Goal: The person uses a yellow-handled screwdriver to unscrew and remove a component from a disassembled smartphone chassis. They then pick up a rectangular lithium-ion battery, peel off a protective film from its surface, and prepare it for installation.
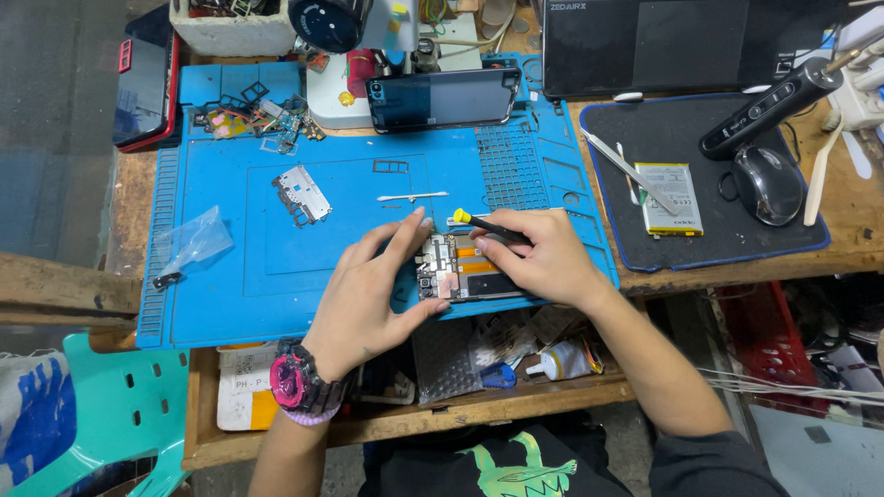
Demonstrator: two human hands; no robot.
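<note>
— Cramped wooden bench [833, 244], and a blue mat [230, 276] takes up most of it. The opened phone [460, 267] sits at the mat's front edge, right above a shelf full of clutter.

— That edge worries me. A shove from either hand and I'd guess the phone tips off onto that shelf.

— The left hand [368, 294] steadies it, though: fingers spread, thumb and fingertips resting on the phone's left end. The right hand [543, 258] has its fingers closed around a black screwdriver [488, 224] with a yellow cap, lying across the phone's top edge.

— The tip is hidden under the hand, so I can't tell where it bears. If it slips, it could gouge the bare board or the orange flex.

— What else is around? A black pad [626, 129] to the right holds a loose battery [670, 198], a metal pry tool [631, 170] and a mouse [766, 184]. Another phone [442, 98] leans at the back.

— Closer in, a metal shield plate [302, 193] and a thin white strip [412, 196] lie loose on the mat. A sleeve could sweep those away. A clear bag [193, 241] sits far left, out of the road.

— Nothing stands between the hands and the phone itself.
</note>
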